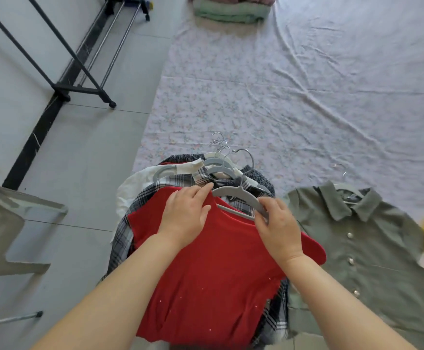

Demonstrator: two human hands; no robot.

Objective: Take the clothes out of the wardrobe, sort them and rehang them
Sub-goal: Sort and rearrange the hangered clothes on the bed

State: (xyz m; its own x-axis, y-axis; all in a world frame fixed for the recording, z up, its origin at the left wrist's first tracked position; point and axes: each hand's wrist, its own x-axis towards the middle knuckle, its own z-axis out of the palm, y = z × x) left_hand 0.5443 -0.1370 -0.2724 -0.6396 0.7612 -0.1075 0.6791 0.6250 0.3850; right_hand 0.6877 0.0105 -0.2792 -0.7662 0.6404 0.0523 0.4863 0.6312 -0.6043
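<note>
Floral sheet (281, 84), near edge — right hand (277, 227) pinches hanger (236, 194), left hand (184, 215) flat on red top (206, 286).

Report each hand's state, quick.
Left hand: open, fingers flat on the red top.
Right hand: closed, pinching the grey hanger.

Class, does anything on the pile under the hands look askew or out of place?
Yes. The grey hanger lies tilted, mostly outside the red top, not inside its shoulders. The right hand pinches one end.
</note>
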